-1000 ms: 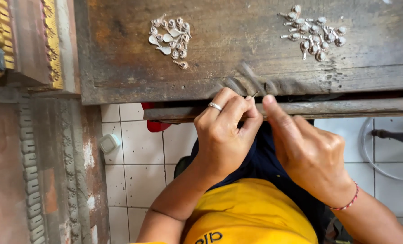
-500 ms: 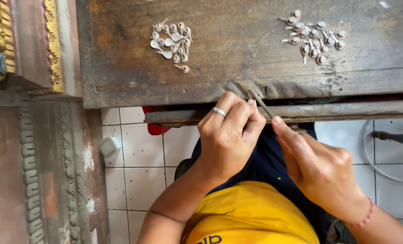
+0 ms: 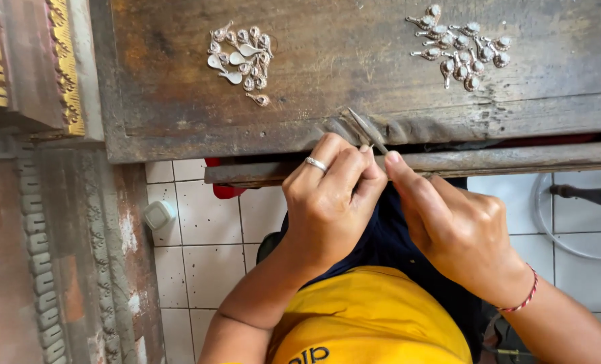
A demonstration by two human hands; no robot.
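Observation:
My left hand [image 3: 331, 195], a ring on one finger, is closed at the worn front edge of a dark wooden workbench [image 3: 354, 81], its fingertips pinching something too small to make out. My right hand [image 3: 459, 229] grips a thin metal file [image 3: 368, 131] whose tip rests on the notched bench edge beside the left fingertips. Two heaps of small silver teardrop pieces lie on the bench: one at the left [image 3: 241, 59], one at the right [image 3: 459, 47].
A wooden rail [image 3: 462, 162] runs under the bench edge. Carved, gilded wood [image 3: 61, 67] stands at the left. White floor tiles [image 3: 206, 229], a small white object [image 3: 159, 214] and a white hose [image 3: 547, 222] lie below. My yellow shirt [image 3: 375, 317] fills the bottom.
The file has slid along the bench edge while my right hand shifted slightly back and forth. My left hand stays pinched at the same spot.

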